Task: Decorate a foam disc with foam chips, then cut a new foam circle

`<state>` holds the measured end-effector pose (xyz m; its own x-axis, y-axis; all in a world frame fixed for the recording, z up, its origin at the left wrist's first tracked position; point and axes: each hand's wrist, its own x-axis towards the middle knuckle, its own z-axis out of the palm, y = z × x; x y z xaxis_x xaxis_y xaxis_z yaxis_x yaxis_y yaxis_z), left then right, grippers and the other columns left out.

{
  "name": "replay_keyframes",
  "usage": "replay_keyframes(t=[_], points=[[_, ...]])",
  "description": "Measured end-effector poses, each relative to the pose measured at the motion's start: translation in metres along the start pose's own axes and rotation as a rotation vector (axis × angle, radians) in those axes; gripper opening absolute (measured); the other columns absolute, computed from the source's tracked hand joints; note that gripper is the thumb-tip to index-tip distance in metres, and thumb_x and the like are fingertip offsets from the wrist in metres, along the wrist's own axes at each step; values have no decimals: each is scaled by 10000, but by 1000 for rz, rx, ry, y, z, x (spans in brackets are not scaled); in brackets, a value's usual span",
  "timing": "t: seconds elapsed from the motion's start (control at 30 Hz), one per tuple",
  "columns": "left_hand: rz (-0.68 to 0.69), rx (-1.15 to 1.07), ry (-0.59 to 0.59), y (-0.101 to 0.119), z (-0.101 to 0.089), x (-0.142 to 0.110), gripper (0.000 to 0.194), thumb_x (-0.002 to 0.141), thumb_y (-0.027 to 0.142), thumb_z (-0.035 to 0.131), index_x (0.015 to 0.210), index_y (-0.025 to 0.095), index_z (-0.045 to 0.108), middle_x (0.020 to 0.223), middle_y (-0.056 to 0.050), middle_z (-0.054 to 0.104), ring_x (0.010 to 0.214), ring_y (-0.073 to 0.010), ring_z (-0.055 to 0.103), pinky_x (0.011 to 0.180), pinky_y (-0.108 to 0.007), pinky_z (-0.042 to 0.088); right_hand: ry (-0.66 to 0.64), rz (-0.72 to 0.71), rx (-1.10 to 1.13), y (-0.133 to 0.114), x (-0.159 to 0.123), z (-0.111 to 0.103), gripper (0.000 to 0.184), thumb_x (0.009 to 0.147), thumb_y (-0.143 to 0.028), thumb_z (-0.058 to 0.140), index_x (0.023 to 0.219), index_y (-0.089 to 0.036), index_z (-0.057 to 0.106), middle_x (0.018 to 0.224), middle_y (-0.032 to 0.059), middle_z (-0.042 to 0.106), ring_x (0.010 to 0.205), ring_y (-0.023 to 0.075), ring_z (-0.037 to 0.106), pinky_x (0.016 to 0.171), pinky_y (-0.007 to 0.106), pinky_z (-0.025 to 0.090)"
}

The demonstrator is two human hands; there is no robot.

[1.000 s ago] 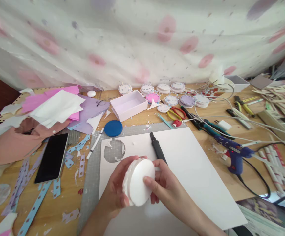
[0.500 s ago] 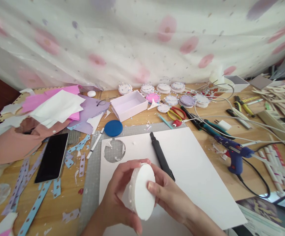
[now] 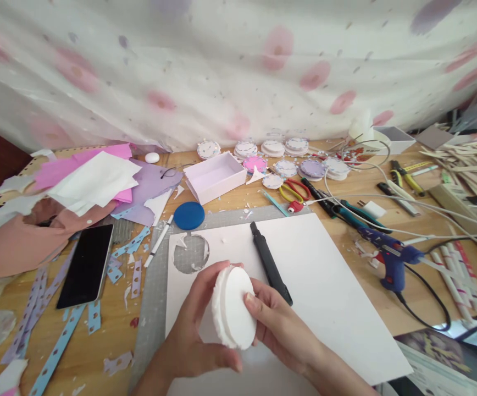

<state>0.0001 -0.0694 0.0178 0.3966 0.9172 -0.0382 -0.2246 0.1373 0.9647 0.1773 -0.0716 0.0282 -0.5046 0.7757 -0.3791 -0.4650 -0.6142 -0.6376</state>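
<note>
Between my two hands is a white round foam disc (image 3: 236, 308) with a scalloped, ruffled rim, its flat face tilted up toward the right. My left hand (image 3: 197, 324) curls round its left edge, fingers at the top and thumb below. On the right side, my right hand (image 3: 277, 316) pinches it, the thumb pressed on the flat face and the other fingers behind, mostly hidden. Beneath them lies a white board (image 3: 325, 297) with a round hole cut near its far left corner. A black utility knife (image 3: 270, 264) rests on the board.
A blue round lid (image 3: 189, 215) sits beyond the hole. Several decorated discs (image 3: 255, 164) stand behind an open white box (image 3: 217, 177). At right are a blue glue gun (image 3: 393, 256), cables and pliers (image 3: 407, 179). At left lie a phone (image 3: 86, 267) and paper scraps (image 3: 57, 352).
The foam disc has turned between my hands, so more of its ruffled rim shows, and it has moved slightly up and left. The other things stay put.
</note>
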Motion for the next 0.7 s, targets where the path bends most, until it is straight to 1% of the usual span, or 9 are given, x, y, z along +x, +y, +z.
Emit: replay_keyframes(t=[0.07, 0.2, 0.27, 0.37, 0.43, 0.5, 0.57, 0.63, 0.7], points=[[-5, 63, 74, -1, -6, 0, 962, 553, 430, 887, 1384, 345, 411, 1432, -96, 461, 1309, -361, 434, 1085, -430, 359, 75, -39, -136, -10, 0, -6, 407, 830, -519, 658, 998, -153, 600, 747, -6, 541, 612, 77, 478, 528, 174, 411], [137, 99, 149, -2, -14, 3, 555, 712, 369, 796, 1215, 288, 578, 1275, -84, 555, 1236, -297, 505, 1053, -366, 392, 283, -183, -390, -26, 1, -19, 342, 845, -491, 653, 964, -172, 622, 818, 8, 585, 750, 114, 520, 647, 196, 441], [166, 77, 128, -2, -12, 4, 664, 663, 398, 829, 1256, 311, 544, 1333, -81, 522, 1282, -304, 465, 1069, -376, 378, 244, -154, -334, -27, 3, -19, 342, 859, -490, 636, 1002, -180, 619, 831, 10, 595, 760, 121, 531, 665, 212, 456], [72, 24, 80, -3, -9, 3, 1005, 508, 480, 892, 1385, 339, 422, 1462, -98, 429, 1349, -364, 386, 1079, -437, 369, 121, -61, -195, -22, 6, -13, 370, 872, -489, 615, 1059, -171, 609, 862, 25, 614, 762, 128, 553, 671, 235, 488], [38, -19, 68, -3, -8, 2, 1010, 473, 498, 898, 1361, 315, 454, 1445, -117, 454, 1311, -403, 426, 1051, -481, 390, 112, -49, -192, -19, 6, -10, 381, 877, -499, 600, 1063, -166, 602, 831, 23, 609, 718, 127, 560, 614, 229, 495], [41, -33, 93, -2, -9, 1, 948, 469, 478, 903, 1307, 297, 497, 1395, -125, 501, 1242, -410, 492, 981, -479, 448, 175, -96, -274, -20, 6, -10, 377, 884, -517, 573, 1043, -176, 594, 776, 9, 594, 624, 117, 550, 519, 217, 474], [54, -24, 158, 0, -11, 1, 909, 467, 465, 902, 1269, 290, 513, 1370, -127, 519, 1218, -401, 510, 925, -454, 486, 317, -211, -420, -24, 5, -13, 356, 900, -527, 535, 1027, -197, 581, 770, 2, 598, 536, 107, 531, 482, 231, 467], [75, -34, 245, 2, -12, 0, 862, 484, 480, 888, 1239, 285, 519, 1359, -125, 529, 1239, -395, 493, 908, -445, 498, 455, -344, -619, -29, 3, -19, 317, 931, -502, 486, 1057, -224, 573, 822, 12, 629, 550, 125, 567, 573, 279, 515], [77, -82, 315, 3, -12, -2, 826, 508, 489, 872, 1225, 290, 511, 1358, -119, 534, 1269, -388, 468, 922, -454, 498, 466, -431, -857, -34, 0, -23, 294, 954, -441, 456, 1140, -249, 578, 955, 49, 669, 766, 195, 656, 780, 354, 537]])
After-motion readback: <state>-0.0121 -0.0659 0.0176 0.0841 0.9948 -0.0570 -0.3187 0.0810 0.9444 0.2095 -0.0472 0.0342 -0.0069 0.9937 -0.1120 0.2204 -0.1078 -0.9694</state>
